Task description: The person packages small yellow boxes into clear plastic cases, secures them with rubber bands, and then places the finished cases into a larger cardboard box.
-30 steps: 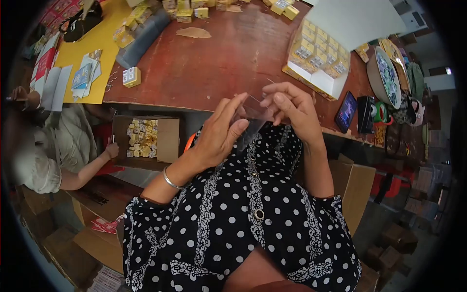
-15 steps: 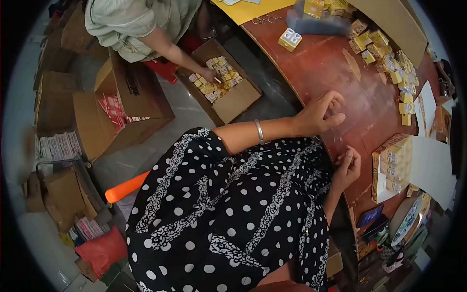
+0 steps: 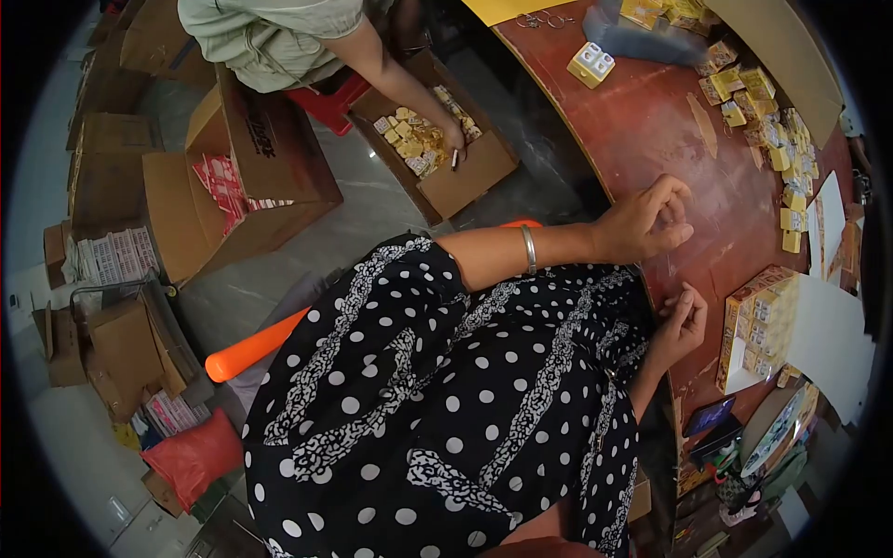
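Note:
My left hand [image 3: 645,221], with a silver bangle on its wrist, is raised at the near edge of the red-brown table [image 3: 642,121]. Its fingers are loosely bent, the thumb stands apart, and I see nothing in it. My right hand [image 3: 681,327] is close by at the same edge, fingers curled together and apparently empty. Beyond it stands an open yellow display box [image 3: 765,321] with small packs in its compartments. Farther up the table sits one yellow pack with a white top [image 3: 592,65]. Several small yellow packs [image 3: 789,153] lie in a row along the far side.
A co-worker's hand [image 3: 453,144] reaches into an open carton [image 3: 470,177] of small yellow packs on the floor. A larger carton [image 3: 288,163] holds red and white packets. A grey bin [image 3: 642,37], a phone [image 3: 709,417] and key rings [image 3: 546,19] are on the table.
My view has shifted, so most things sit farther right. The co-worker's hand has moved across the carton toward its near flap. My two hands stay nearly as they were beside the table edge.

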{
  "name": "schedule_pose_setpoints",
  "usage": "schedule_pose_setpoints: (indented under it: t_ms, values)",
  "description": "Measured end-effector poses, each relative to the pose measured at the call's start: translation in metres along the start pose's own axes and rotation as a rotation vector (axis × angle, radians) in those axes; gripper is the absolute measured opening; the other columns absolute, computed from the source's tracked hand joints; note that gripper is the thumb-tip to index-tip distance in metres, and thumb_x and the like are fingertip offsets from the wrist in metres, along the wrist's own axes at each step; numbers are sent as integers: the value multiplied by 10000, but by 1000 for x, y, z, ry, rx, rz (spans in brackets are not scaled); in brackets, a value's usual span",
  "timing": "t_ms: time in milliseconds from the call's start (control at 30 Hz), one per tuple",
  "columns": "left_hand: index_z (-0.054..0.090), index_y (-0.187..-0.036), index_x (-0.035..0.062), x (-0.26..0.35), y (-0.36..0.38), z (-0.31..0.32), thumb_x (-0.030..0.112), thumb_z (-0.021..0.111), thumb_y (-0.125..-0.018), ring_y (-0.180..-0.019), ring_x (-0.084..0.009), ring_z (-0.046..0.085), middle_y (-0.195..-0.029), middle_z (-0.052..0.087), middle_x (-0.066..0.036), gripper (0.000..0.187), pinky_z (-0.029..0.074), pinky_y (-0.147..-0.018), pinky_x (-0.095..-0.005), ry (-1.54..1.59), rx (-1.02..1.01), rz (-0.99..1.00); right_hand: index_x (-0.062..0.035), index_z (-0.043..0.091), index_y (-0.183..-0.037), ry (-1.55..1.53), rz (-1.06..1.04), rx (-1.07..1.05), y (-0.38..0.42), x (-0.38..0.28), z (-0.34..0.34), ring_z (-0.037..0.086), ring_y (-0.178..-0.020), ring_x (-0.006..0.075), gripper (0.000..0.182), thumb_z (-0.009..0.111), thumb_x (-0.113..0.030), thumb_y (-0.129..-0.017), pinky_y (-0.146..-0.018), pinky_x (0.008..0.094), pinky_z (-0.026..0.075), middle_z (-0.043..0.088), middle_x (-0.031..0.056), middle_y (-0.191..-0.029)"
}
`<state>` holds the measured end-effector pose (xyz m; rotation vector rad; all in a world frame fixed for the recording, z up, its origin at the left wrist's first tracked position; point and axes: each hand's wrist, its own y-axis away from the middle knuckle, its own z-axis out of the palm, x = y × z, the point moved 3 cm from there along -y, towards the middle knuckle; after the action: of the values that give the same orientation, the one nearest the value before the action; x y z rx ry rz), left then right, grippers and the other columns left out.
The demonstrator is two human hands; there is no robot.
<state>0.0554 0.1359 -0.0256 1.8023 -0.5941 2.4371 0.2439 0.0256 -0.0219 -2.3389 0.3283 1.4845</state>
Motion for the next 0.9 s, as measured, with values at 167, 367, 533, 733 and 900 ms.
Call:
schedule_pose_setpoints:
  t_ms: [167,367,533,733,900]
  values:
    - [447,-1240,-25,3,0,-1,241,678,-935,-896,-156,653,-1002,639,-119,466,560,-734,-298,-2,4,2,17,681,-1043,6,3,17,0,2,-1,508,-632,49,218,571,-172,-1043,-581,183,404,608,8,-760]
    - [469,-1219,-14,6,0,-2,255,692,-923,-894,-178,659,-970,650,-130,458,562,-717,-307,-9,21,5,9,684,-1051,29,-2,13,0,-2,1,503,-625,45,210,569,-167,-1044,-575,181,398,618,10,-759]
    - [477,-1211,-4,6,0,-2,272,702,-912,-875,-195,669,-952,659,-129,465,566,-704,-314,-48,41,32,4,687,-1055,60,-3,21,0,2,0,500,-618,44,204,575,-166,-1041,-567,178,391,620,7,-758]
    - [476,-1208,-3,4,0,-1,278,707,-907,-857,-200,674,-939,663,-123,472,572,-695,-322,-67,48,47,7,687,-1058,89,-16,18,0,0,1,503,-619,46,205,580,-167,-1040,-564,179,390,625,9,-762]
    - [474,-1199,-2,4,0,-1,277,708,-907,-849,-203,675,-931,664,-124,466,574,-692,-322,-74,54,60,11,684,-1058,93,-19,18,-1,-1,2,500,-619,46,209,579,-169,-1041,-564,180,388,625,14,-763]
